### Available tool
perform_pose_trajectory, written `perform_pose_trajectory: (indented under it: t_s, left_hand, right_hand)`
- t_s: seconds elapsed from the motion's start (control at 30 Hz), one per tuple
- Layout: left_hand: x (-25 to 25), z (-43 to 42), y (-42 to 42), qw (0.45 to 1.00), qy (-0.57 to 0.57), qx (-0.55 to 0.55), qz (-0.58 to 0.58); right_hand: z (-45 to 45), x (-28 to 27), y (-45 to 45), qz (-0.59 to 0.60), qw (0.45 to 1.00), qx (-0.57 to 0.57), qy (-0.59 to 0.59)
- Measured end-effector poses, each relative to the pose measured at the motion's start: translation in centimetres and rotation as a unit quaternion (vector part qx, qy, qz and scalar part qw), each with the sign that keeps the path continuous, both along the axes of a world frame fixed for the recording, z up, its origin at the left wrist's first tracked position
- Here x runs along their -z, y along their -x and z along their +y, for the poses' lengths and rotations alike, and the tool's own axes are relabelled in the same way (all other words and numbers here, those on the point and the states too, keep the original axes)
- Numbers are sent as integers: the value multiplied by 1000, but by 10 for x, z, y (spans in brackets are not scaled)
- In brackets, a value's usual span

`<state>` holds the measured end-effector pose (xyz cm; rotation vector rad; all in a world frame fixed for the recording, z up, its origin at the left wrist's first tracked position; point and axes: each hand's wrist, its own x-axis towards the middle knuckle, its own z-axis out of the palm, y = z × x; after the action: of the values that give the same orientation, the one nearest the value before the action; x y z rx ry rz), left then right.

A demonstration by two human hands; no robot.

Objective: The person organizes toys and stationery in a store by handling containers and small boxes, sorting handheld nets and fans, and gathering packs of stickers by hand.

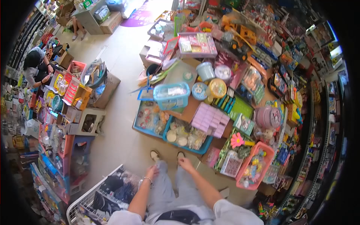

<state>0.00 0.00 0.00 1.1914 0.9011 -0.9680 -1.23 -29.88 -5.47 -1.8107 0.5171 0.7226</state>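
My left hand (152,173), with a bracelet at the wrist, hangs over my left thigh beside the wire basket. Its fingers are curled, and nothing can be made out in them. My right hand (185,164) hangs over my right leg, fingers bent inward and too small to read clearly. Just beyond it lies a blue tray (204,149) of round tubs and wrapped items. A second blue-rimmed tray (149,132) of small packets adjoins it. Behind these, a light blue plastic bin (171,96) rests on the display near lidded round tubs (217,87).
A white wire basket (75,204) of dark packaged goods is at lower left. A pink basket (240,180) of small toys sits at right. Shelves line both sides. A co-worker (34,67) crouches at upper left; another person's legs (77,27) show farther back.
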Motion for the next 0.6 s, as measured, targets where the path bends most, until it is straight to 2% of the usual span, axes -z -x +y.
perform_pose_trajectory:
  t_s: [0.03, 0.07, 0.1, 0.17, 0.2, 0.3, 0.33, 0.4, 0.5, 0.57, 0.6]
  left_hand:
    - [10, 4, -31, 997, -14, -22, -68]
    - [8, -53, -64, 995, 6, -68, -67]
    - [16, -110, -97, 991, 27, -114, -67]
    - [7, -107, -205, 979, 84, -183, -30]
    - [1, -101, -262, 967, 133, -217, 0]
    - [5, -137, -371, 924, 258, -282, 3]
    - [6, -152, -396, 908, 299, -294, -12]
    - [-17, -178, -422, 877, 375, -294, -61]
    - [-6, -190, -445, 918, 203, -341, 21]
    - [1, -194, -441, 900, 237, -366, 3]
    - [20, -198, -434, 894, 253, -369, -17]
  right_hand:
    - [8, -7, -11, -3, 1000, 25, -6]
    - [17, -11, -10, 5, 999, 49, -15]
    - [-91, -18, -11, 34, 996, 68, 56]
    - [-72, -10, -29, 53, 992, 109, 31]
    - [-58, -48, -53, 74, 991, 110, 13]
    - [-84, -48, -70, 31, 990, 95, 94]
    - [-86, -60, -78, 25, 987, 125, 99]
    - [-87, -74, -83, 21, 971, 231, 54]
    - [-77, -88, -89, 56, 938, 341, 12]
    - [-63, -88, -73, 96, 921, 378, -16]
    - [-54, -83, -60, 114, 915, 386, -34]
